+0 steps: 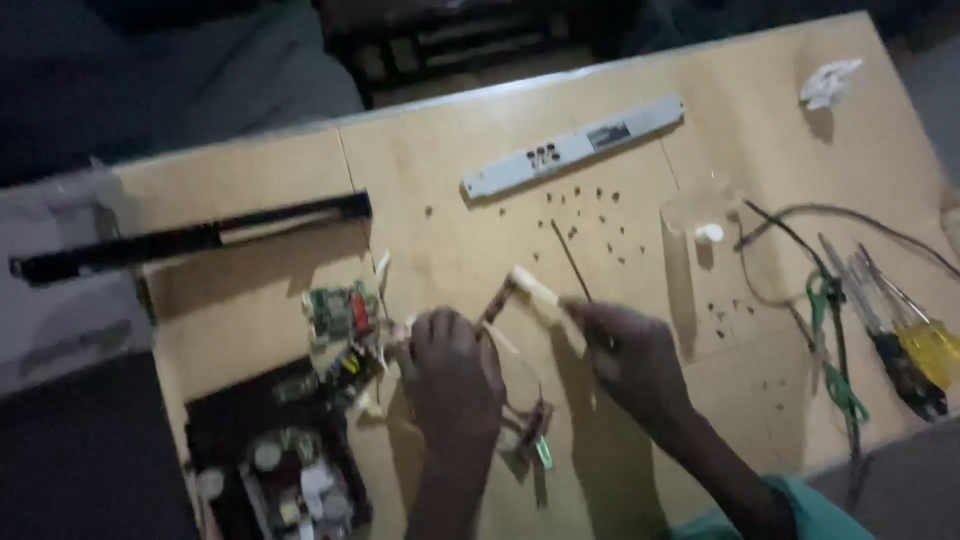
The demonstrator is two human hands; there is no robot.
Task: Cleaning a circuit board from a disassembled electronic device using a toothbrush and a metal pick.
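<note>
At lower centre of the frame, the left hand [455, 365] pinches a small wired part [505, 298]; the right hand [630, 360] grips a thin dark rod [572, 260], beside scattered screws [590, 215].

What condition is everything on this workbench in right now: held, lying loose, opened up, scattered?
left hand: closed on a small cable assembly
right hand: gripping a thin dark rod, tilted
green circuit board: bare, flat on the table
grey front panel: detached, lying flat
long black strip: lying apart
small screws: scattered loose
screwdrivers: lying unused
clear cup: upright
</note>
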